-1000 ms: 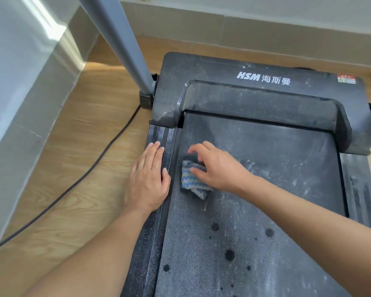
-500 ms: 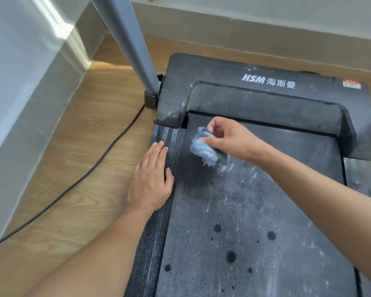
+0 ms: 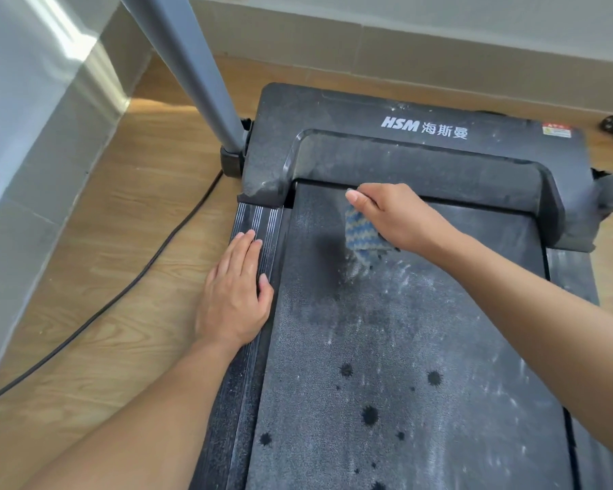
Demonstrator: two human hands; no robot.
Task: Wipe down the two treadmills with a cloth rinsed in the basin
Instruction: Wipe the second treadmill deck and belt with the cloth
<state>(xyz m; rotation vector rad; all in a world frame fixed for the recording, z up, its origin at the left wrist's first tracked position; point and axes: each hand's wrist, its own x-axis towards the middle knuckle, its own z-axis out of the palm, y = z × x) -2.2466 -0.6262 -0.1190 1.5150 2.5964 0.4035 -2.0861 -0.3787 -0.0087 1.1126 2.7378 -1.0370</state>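
The right hand (image 3: 400, 217) grips a blue striped cloth (image 3: 363, 238) on the treadmill (image 3: 368, 348) belt; to its left, the left hand (image 3: 234, 298) lies flat on the side rail (image 3: 259, 221).

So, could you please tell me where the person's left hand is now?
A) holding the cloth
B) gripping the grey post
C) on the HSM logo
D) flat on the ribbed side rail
D: the left hand lies flat, fingers straight, on the ribbed side rail; the right hand holds the cloth.
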